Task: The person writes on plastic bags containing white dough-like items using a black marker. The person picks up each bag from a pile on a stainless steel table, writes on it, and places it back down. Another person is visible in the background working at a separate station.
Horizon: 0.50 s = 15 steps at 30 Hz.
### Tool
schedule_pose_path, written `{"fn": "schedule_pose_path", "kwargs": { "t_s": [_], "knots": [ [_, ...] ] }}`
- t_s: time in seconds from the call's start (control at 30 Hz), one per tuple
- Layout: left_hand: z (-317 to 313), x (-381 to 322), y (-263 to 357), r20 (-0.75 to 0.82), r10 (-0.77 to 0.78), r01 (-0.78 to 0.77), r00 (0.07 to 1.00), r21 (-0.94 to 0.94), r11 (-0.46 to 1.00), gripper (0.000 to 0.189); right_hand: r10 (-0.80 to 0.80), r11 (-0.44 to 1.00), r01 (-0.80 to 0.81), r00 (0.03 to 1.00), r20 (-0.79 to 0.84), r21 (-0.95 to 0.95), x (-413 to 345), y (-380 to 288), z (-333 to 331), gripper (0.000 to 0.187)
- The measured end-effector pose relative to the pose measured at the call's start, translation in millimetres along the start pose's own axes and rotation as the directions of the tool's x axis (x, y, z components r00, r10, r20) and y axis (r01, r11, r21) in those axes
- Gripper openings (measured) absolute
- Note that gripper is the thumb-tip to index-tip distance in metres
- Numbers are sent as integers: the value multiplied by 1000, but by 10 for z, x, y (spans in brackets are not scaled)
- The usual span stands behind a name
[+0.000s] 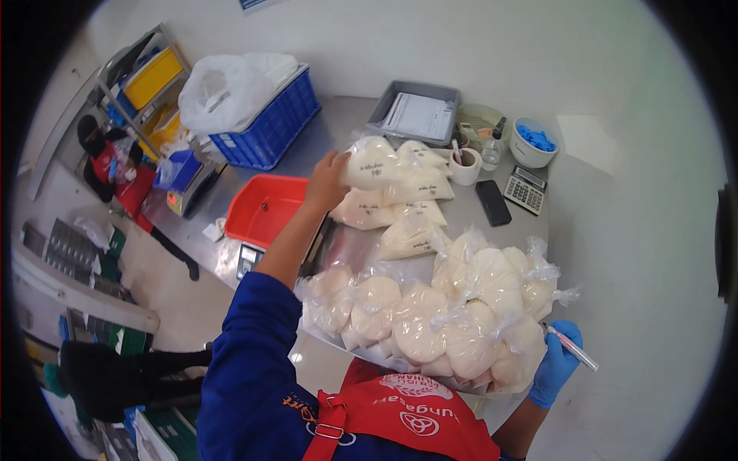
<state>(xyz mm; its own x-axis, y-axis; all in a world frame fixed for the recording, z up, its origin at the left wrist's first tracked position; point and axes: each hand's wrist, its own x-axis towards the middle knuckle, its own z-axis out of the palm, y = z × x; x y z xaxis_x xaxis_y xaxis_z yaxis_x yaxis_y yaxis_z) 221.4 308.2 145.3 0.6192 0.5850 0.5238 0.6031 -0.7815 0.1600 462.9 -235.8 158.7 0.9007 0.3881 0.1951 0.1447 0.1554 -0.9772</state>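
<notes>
My left hand (330, 180), bare, grips the near-left edge of a clear plastic bag of white powder (372, 164) that bears handwriting. That bag lies on top of several similar marked bags (412, 236) on the steel table. In my right hand (554, 357), which wears a blue glove, is a white marker pen (573, 348), its dark tip pointing towards the bags. Between my hands and close to my body, several knotted bags of pale powder (421, 322) are heaped along the table's near edge.
A red plastic tub (268, 201) and a blue crate (268, 124) stand to the left. Beyond the bags are a grey tray (418, 112) with papers, a tape roll (466, 170), a phone (493, 203), a calculator (525, 190) and a white bucket (533, 155). Another person (112, 164) stands at far left.
</notes>
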Motion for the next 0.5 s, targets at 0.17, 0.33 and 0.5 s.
{"fn": "schedule_pose_path", "kwargs": {
  "t_s": [0.17,0.33,0.5],
  "knots": [
    [624,99,-93,448,-280,253,849,120,960,93,-46,998,43,998,-41,-55,-64,8,-148,14],
    [967,-178,790,260,-98,201,961,-406,892,57,-17,993,-2,986,-168,-116,-161,-121,-262,12],
    [768,-400,2520,648,145,294,748,-518,803,57,-39,993,23,989,-140,-113,-176,-37,-302,12]
  ]
}}
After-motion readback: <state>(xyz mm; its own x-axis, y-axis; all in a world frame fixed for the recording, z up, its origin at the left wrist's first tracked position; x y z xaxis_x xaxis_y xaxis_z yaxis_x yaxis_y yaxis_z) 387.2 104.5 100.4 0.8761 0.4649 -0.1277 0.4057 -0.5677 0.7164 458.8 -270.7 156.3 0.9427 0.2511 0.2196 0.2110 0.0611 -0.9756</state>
